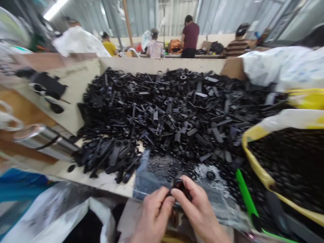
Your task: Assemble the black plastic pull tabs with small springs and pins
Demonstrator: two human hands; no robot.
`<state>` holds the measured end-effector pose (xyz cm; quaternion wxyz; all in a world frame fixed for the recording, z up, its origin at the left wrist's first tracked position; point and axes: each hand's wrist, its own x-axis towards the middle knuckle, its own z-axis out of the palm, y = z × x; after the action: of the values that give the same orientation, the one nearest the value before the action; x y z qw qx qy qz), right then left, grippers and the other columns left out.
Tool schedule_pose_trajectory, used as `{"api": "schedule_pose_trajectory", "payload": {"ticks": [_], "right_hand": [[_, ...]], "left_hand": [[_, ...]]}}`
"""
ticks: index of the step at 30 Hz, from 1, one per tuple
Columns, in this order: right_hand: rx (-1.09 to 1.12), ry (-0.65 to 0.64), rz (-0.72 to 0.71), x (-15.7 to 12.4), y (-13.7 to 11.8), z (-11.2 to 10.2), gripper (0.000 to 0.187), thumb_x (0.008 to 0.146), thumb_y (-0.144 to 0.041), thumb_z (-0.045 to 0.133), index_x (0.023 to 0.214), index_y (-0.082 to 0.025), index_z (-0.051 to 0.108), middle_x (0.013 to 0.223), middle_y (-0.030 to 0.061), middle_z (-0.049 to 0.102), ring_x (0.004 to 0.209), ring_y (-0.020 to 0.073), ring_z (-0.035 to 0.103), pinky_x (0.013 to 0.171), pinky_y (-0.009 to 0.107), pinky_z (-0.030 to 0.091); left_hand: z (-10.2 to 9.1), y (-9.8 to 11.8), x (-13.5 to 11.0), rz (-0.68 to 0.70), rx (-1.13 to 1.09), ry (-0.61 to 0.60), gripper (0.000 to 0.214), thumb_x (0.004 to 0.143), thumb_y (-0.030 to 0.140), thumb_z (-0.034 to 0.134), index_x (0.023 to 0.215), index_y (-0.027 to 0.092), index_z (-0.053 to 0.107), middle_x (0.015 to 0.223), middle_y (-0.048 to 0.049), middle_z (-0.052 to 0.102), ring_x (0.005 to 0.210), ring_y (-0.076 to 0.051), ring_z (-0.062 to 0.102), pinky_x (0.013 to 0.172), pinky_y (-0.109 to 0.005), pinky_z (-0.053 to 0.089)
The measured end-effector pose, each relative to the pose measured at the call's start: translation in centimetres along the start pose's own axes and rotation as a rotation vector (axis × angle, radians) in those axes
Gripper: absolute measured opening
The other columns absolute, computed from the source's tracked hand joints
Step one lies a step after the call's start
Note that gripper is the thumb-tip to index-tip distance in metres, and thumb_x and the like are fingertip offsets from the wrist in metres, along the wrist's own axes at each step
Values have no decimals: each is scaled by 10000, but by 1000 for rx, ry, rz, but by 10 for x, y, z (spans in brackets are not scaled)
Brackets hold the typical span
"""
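curled left hand (152,211) and right hand (196,204) pinch a rounded black plastic-looking part (178,184)
likely adjusting it; next move needs steadiness.

Air open above parts heap (162,114); yellow-rimmed bag (293,118) blocks right.

No text, label, brand, number or sign readable. White bag (278,67), right: faint bluish marks, too blurred to tell letters from pattern. Yellow bag (312,101) below it: pale patches, cannot tell if print. Metal cylinder (64,148), left: dark band, nothing legible. Green tool (245,192): same.
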<state>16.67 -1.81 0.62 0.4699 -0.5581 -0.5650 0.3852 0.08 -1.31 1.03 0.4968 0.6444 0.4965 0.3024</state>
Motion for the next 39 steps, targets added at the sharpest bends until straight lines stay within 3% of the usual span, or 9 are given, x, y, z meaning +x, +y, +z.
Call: {"api": "schedule_pose_trajectory", "payload": {"ticks": [3,7,9,12,18,24,31,34,39], "right_hand": [[-8,69,-16,2,9,9,286,947,-479,665,850,-211,639,686,-15,593,599,154,555,548,216,491],[40,1,24,16,19,19,377,941,-579,650,848,-213,657,678,-5,617,592,166,591,536,225,516],[51,-74,18,21,22,15,398,939,-582,653,1075,-210,693,683,-21,622,577,163,590,530,225,515],[12,-64,4,23,28,-3,489,975,-568,604,1327,-230,635,677,-37,608,566,160,586,529,224,516],[-252,34,-19,34,23,-34,383,991,-552,576,1010,-222,769,697,6,694,584,176,638,534,245,509],[-740,-109,-182,94,-12,3,158,1023,-261,590,1086,-228,732,935,27,766,773,169,732,713,247,539],[-953,-159,-133,147,-26,56,128,998,-239,649,896,-189,708,956,91,793,850,235,769,696,279,492],[-972,-125,-122,147,-28,47,145,1015,-246,624,901,-214,708,936,59,796,861,222,762,679,264,467],[-926,-148,-213,105,-34,1,189,1041,-251,621,875,-220,706,858,12,758,760,158,721,660,233,453]], "left_hand": [[13,-10,-7,-102,-73,227,195,952,463,661,940,305,775,961,-85,780,918,-288,663,855,-350,481],[-2,-5,6,-53,109,194,257,1004,413,580,900,296,784,860,-95,758,833,-291,661,788,-375,456],[-30,5,18,46,295,239,265,1022,391,552,953,287,786,891,-91,758,846,-277,668,789,-365,454],[-92,19,36,161,693,622,239,1003,358,577,1006,241,785,931,-95,760,874,-275,666,829,-373,460],[-175,9,57,58,1203,826,303,1002,373,547,1047,182,779,1069,-150,715,1032,-370,596,817,-472,340],[-164,-8,61,124,1212,896,344,1037,361,515,1172,153,754,1192,-190,708,1074,-385,604,857,-508,367],[-147,30,39,395,720,827,226,1017,344,557,1091,242,744,1115,-94,699,1134,-310,613,1032,-464,437],[-138,44,33,406,480,746,201,1008,365,574,1044,278,751,1055,-45,714,1050,-266,641,965,-394,476],[-112,29,38,94,32,503,339,971,540,601,1055,251,756,992,-55,740,946,-248,668,842,-331,512]]}}
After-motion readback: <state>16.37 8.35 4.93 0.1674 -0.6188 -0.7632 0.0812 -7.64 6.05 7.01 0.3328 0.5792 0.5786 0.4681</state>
